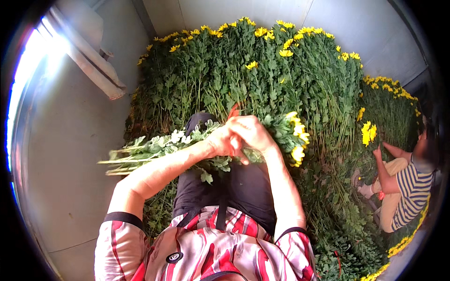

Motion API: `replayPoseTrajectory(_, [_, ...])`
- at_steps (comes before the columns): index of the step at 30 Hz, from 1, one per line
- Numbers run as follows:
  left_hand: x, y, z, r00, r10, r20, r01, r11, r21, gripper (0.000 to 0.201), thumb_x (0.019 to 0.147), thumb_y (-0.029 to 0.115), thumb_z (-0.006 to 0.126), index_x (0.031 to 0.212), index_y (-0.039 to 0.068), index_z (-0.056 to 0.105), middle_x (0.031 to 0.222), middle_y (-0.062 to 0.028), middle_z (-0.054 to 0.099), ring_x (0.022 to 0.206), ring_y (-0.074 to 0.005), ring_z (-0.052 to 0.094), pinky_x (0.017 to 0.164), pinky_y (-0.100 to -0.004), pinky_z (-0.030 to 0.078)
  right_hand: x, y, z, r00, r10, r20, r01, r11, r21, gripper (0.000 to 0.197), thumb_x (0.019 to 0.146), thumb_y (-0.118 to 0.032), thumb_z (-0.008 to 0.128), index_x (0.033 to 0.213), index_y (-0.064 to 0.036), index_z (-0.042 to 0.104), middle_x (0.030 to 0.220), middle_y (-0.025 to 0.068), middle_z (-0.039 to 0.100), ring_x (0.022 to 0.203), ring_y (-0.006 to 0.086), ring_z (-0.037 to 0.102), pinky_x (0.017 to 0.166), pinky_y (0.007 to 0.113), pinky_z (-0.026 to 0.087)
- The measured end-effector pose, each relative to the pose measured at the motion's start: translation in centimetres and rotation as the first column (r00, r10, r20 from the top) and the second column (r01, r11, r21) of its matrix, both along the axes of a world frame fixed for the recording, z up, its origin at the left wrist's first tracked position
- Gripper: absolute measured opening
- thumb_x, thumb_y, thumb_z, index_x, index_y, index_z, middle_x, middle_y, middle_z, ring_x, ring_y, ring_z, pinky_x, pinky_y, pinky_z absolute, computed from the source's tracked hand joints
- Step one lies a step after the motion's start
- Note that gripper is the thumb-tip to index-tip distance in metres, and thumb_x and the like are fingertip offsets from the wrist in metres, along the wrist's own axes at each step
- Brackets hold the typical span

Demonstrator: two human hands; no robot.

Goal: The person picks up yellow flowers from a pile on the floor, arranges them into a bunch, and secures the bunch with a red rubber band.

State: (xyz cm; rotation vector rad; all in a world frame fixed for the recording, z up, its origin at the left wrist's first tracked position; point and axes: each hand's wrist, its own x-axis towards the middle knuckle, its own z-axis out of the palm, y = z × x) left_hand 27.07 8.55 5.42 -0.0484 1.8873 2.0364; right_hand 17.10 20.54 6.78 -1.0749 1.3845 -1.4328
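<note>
A bunch of yellow chrysanthemums lies crosswise over my lap, cut stems to the left and yellow blooms to the right. Around the middle of its stems, my left hand is closed. My right hand overlaps it from the right, fingers bent and pressed together. A thin red strip sticks up at the far side of my right fingers, apparently pinched there. Where the strip runs around the stems is hidden by both hands.
Beyond my knees, a thick bank of cut chrysanthemums leans against the grey wall. More stems and leaves cover the floor to my right. At far right sits another person in a striped shirt, near yellow blooms. A grey panel stands left.
</note>
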Motion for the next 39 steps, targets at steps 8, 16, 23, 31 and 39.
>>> replayPoseTrajectory(8, [2.7,-2.5,3.0,0.996,-0.047,-0.08,0.01,0.912,-0.41,0.043,0.08,0.033,0.069,0.106,0.001,0.057,0.107,-0.0119,0.062,0.101,-0.0198,0.057,0.093,-0.0346,0.04,0.1,1.3,-2.9,0.906,-0.109,0.408,0.169,0.979,-0.113,0.031,0.098,-0.026,0.051,0.089,0.0013,0.064,0.073,0.0036,0.063,0.066,0.0107,0.062,0.063,0.024,0.052])
replayPoseTrajectory(16, [4.5,1.0,-0.4,0.929,0.067,-0.363,-0.297,0.72,-0.627,0.02,0.094,0.016,0.054,0.105,0.0,0.058,0.092,-0.0155,0.058,0.078,-0.0293,0.065,0.066,-0.0348,0.052,1.1,-0.1,-0.8,0.84,-0.374,0.393,0.354,0.927,0.126,0.032,0.099,-0.028,0.048,0.118,-0.003,0.055,0.088,0.0041,0.059,0.071,0.0073,0.058,0.06,0.022,0.05])
replayPoseTrajectory(23, [4.7,0.9,-1.9,0.861,-0.119,-0.495,-0.372,0.516,-0.772,0.006,0.08,0.005,0.056,0.083,0.004,0.061,0.084,-0.0143,0.062,0.071,-0.0287,0.064,0.065,-0.0392,0.051,2.8,-1.7,-1.4,0.748,-0.261,-0.61,0.317,0.948,-0.017,0.017,0.084,-0.019,0.064,0.088,-0.0033,0.07,0.084,0.0099,0.066,0.076,0.0228,0.064,0.069,0.033,0.05])
replayPoseTrajectory(31, [4.9,2.6,-1.5,0.708,-0.055,-0.704,-0.617,0.437,-0.654,0.022,0.075,0.013,0.062,0.094,0.001,0.06,0.1,-0.0156,0.061,0.092,-0.0358,0.06,0.082,-0.0446,0.048,3.3,-1.7,-3.8,0.875,-0.462,-0.147,0.459,0.887,-0.057,0.021,0.091,-0.023,0.058,0.099,-0.007,0.069,0.078,0.0057,0.068,0.072,0.0159,0.066,0.064,0.028,0.051])
replayPoseTrajectory(39, [16.4,5.5,1.7,0.704,-0.459,-0.542,-0.317,0.48,-0.818,0.04,0.067,0.022,0.073,0.102,0.005,0.065,0.119,-0.0136,0.056,0.112,-0.0307,0.051,0.092,-0.0446,0.044,4.3,-1.4,-3.4,0.761,-0.33,-0.559,0.409,0.912,0.018,0.025,0.093,-0.031,0.054,0.104,-0.0134,0.069,0.086,0.0074,0.07,0.075,0.0239,0.068,0.066,0.033,0.053])
